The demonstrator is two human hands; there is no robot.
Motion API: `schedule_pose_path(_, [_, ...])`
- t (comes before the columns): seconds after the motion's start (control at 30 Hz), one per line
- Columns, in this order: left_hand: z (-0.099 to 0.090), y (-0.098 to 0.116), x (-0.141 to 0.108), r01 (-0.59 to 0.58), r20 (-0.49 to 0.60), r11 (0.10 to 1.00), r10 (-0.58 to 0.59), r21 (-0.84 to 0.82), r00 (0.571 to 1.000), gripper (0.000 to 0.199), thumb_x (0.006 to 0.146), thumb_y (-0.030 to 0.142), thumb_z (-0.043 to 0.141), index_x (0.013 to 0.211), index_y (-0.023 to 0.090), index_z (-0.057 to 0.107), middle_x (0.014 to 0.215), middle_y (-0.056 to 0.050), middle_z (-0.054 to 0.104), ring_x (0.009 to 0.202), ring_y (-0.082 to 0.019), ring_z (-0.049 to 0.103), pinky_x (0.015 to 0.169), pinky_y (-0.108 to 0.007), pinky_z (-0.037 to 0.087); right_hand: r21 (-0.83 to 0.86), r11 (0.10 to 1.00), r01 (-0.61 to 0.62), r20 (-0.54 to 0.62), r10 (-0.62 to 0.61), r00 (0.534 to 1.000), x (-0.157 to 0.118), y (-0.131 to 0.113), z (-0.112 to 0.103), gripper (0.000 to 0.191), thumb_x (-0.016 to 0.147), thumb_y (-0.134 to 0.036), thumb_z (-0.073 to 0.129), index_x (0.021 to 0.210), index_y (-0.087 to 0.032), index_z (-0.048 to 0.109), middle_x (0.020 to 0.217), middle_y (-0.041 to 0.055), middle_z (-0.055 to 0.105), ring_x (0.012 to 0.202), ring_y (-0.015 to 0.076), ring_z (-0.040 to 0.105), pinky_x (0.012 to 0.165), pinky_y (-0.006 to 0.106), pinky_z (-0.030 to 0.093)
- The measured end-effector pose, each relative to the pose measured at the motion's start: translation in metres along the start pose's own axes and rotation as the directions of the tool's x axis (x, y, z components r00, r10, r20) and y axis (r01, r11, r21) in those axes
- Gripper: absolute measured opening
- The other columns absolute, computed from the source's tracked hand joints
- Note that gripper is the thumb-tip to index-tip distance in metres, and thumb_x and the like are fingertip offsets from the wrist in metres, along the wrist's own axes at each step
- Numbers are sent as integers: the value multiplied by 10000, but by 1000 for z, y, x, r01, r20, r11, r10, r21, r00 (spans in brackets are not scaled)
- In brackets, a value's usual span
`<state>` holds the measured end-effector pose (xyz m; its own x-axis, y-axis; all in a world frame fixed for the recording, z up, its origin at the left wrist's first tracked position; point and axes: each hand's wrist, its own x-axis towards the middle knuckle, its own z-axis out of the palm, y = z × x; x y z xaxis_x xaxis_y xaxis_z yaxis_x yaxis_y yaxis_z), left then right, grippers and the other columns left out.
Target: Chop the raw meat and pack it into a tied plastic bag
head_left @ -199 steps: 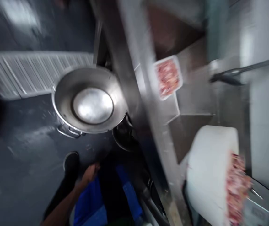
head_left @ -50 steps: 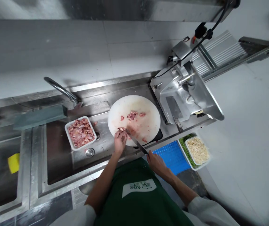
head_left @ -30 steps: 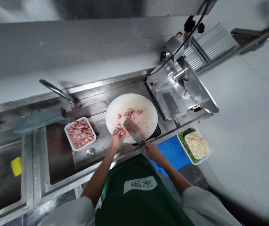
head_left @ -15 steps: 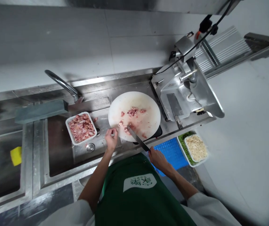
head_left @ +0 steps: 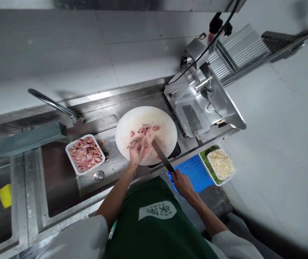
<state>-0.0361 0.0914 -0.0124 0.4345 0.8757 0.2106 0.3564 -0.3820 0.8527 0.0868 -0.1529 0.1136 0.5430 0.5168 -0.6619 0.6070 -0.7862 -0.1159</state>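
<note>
A round white cutting board (head_left: 132,118) lies on the steel counter, bearing several small pieces of raw meat (head_left: 144,130). My right hand (head_left: 183,183) is closed round the handle of a kitchen knife (head_left: 163,155), whose blade slants over the board's right front part. Over the board's near left side is my left hand (head_left: 137,151), its fingers smeared by motion among the meat scraps. Whether it holds anything cannot be seen. To the left, a white tub (head_left: 69,158) is filled with chopped raw meat (head_left: 86,154).
A meat slicer (head_left: 210,104) stands to the right, with a cleaver (head_left: 193,118) resting on it. A faucet (head_left: 54,104) and sink (head_left: 59,180) are at left. Low at right are a blue crate (head_left: 194,172) and a container of shredded pale food (head_left: 220,164) and greens.
My left hand has moved from the board's left edge in over the board. The knife has swung slightly right, away from the scraps. The whole view has shifted and turned a little.
</note>
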Motion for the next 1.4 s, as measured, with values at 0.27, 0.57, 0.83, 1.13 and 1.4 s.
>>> schedule_pose_path(0.27, [-70, -32, -32, 202, -488, 971, -114, 131, 865, 259, 1002, 392, 514, 1014, 179, 662, 1023, -110, 663, 1062, -266, 589, 1033, -476, 463, 84, 975, 206, -274, -176, 945, 22, -62, -13, 364, 1114, -370, 319, 1246, -125, 554, 1030, 154, 776, 905, 252, 752, 716, 277, 442])
schedule_pose_path(0.57, [4, -24, -28, -37, -41, 999, 37, 18, 998, 324, 944, 361, 657, 1220, 193, 681, 1274, -159, 617, 1260, -293, 566, 1090, -480, 481, -94, 982, 163, -31, -166, 986, 59, -82, 8, 389, 1101, -288, 327, 1376, -75, 501, 1092, 214, 759, 1060, 320, 744, 876, 370, 506])
schedule_pose_path(0.83, [16, -34, -24, -72, 73, 957, 54, 279, 996, 129, 916, 294, 673, 965, 203, 752, 1155, -151, 667, 1110, -341, 518, 960, -511, 453, -77, 992, 96, 59, -92, 994, 42, -58, -6, 310, 1099, -330, 356, 1241, -127, 542, 1104, 201, 750, 1038, 310, 739, 805, 340, 476])
schedule_pose_path(1.13, [17, -37, -12, -15, -30, 943, 26, 331, 999, 208, 927, 357, 637, 943, 187, 756, 1075, -156, 614, 1072, -327, 543, 955, -488, 442, -45, 991, 123, 131, -116, 985, 15, 0, -13, 268, 1102, -346, 387, 1128, -153, 571, 993, 141, 748, 912, 235, 733, 638, 287, 331])
schedule_pose_path(1.4, [-11, -41, -36, -118, 19, 982, 117, 148, 993, 157, 919, 341, 618, 887, 209, 697, 1083, -127, 623, 1136, -299, 584, 1019, -496, 459, 28, 993, 111, -50, -109, 993, 0, -22, -34, 280, 1110, -360, 364, 1092, -173, 572, 904, 107, 765, 809, 224, 723, 634, 291, 299])
